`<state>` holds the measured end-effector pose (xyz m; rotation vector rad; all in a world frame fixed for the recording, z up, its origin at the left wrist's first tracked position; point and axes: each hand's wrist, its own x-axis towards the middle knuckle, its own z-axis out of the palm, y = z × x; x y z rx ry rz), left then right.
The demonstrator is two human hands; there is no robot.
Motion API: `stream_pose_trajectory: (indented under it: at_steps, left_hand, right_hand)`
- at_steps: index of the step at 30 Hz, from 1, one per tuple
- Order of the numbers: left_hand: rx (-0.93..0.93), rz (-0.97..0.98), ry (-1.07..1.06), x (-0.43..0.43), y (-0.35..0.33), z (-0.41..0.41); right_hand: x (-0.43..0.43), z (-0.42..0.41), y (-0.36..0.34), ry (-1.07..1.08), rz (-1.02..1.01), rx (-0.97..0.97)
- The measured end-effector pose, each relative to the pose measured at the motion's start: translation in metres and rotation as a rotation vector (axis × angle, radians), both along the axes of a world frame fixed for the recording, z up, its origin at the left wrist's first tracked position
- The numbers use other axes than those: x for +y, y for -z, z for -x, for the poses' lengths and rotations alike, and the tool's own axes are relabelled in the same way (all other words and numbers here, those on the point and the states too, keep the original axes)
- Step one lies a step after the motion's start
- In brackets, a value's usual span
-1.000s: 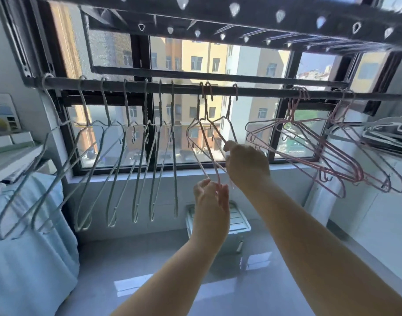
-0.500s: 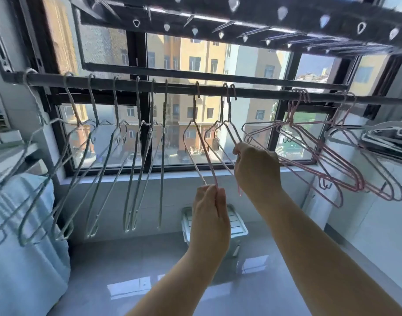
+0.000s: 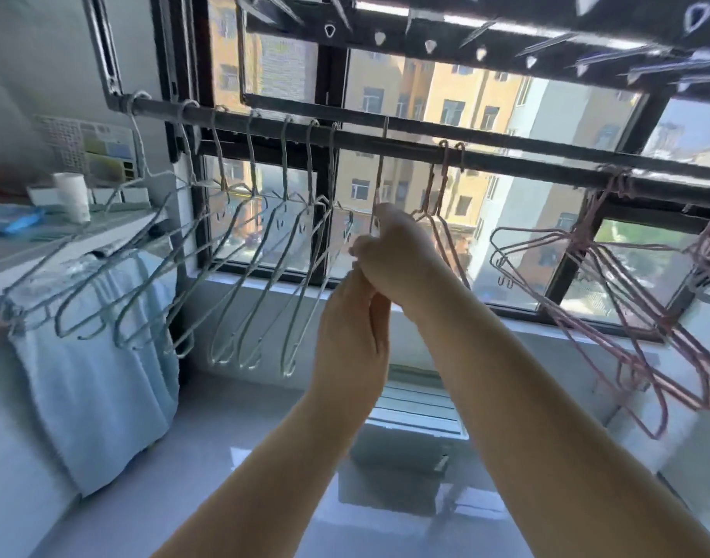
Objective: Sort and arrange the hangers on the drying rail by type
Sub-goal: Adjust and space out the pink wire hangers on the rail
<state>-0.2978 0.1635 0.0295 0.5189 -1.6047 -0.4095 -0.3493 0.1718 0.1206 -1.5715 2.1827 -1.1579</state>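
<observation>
A dark drying rail (image 3: 506, 161) crosses the window. Several grey-blue wire hangers (image 3: 240, 275) hang on its left part. Several pink wire hangers (image 3: 610, 287) hang bunched at the right. Two more pink hangers (image 3: 445, 183) hang near the middle. Just left of them hangs a single pale pink hanger (image 3: 381, 171), its hook on the rail. My right hand (image 3: 401, 255) grips this hanger at the base of its neck. My left hand (image 3: 353, 324) reaches up right under the right hand, fingers closed on the hanger's lower wire, which is mostly hidden.
An overhead rack with clips (image 3: 478, 38) runs above the rail. A light blue towel (image 3: 95, 376) hangs at the left under a shelf with a white cup (image 3: 73, 195). A white plastic box (image 3: 417, 412) stands on the glossy floor below the window.
The single pale pink hanger has slid left along the rail, away from the two middle pink hangers and toward the grey-blue ones. My left hand rose to meet my right hand.
</observation>
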Motion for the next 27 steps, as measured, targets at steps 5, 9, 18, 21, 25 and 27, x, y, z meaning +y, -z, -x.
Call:
stream_pose_trajectory:
  at_steps: [5,9,18,21,25,27]
  left_hand:
    - [-0.032,-0.150,0.026,-0.009,-0.016,0.018]
    - [-0.181,-0.263,0.137,-0.004,0.013,0.013]
    - [-0.412,-0.694,0.177,-0.047,0.114,-0.028]
    - [-0.552,-0.831,0.233,-0.065,0.146,-0.035]
    - [-0.724,-0.946,0.099,-0.086,0.180,-0.056]
    - [-0.692,-0.954,0.042,-0.094,0.186,-0.066]
  right_hand:
    - [-0.020,0.018,-0.009,0.041,0.065,-0.228]
    - [-0.019,0.030,0.016,0.034,0.000,-0.232]
    - [0.015,0.055,0.150,0.048,-0.162,-0.123]
    - [0.026,0.065,0.172,0.033,-0.186,-0.134]
    - [0.039,0.079,0.186,0.005,-0.239,-0.365]
    - [0.049,0.089,0.188,-0.042,-0.302,-0.490]
